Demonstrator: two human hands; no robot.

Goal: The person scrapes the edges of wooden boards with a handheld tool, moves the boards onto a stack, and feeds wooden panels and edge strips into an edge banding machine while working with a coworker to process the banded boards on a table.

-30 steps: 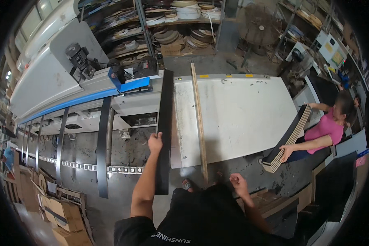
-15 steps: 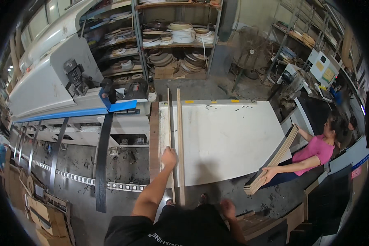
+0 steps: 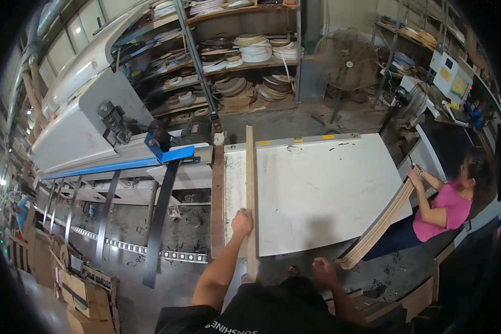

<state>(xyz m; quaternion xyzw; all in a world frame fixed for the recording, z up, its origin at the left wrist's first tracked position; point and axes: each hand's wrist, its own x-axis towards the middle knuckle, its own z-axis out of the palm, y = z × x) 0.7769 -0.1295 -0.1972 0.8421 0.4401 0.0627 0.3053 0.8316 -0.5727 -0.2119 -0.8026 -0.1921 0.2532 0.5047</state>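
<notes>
Left hand [image 3: 242, 221], closed, is gripping wooden strips [image 3: 250, 183] overhanging the white table's [image 3: 323, 192] long edges near its left end; right hand [image 3: 323, 271] is hovering half-curled, empty, nearside; table's right is lying open

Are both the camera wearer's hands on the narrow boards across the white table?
No, only the left hand is at the narrow boards; the right hand is well apart from them.

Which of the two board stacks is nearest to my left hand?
The board stack across the white table's left end; the co-worker in pink holds the other stack, farther right.
</notes>
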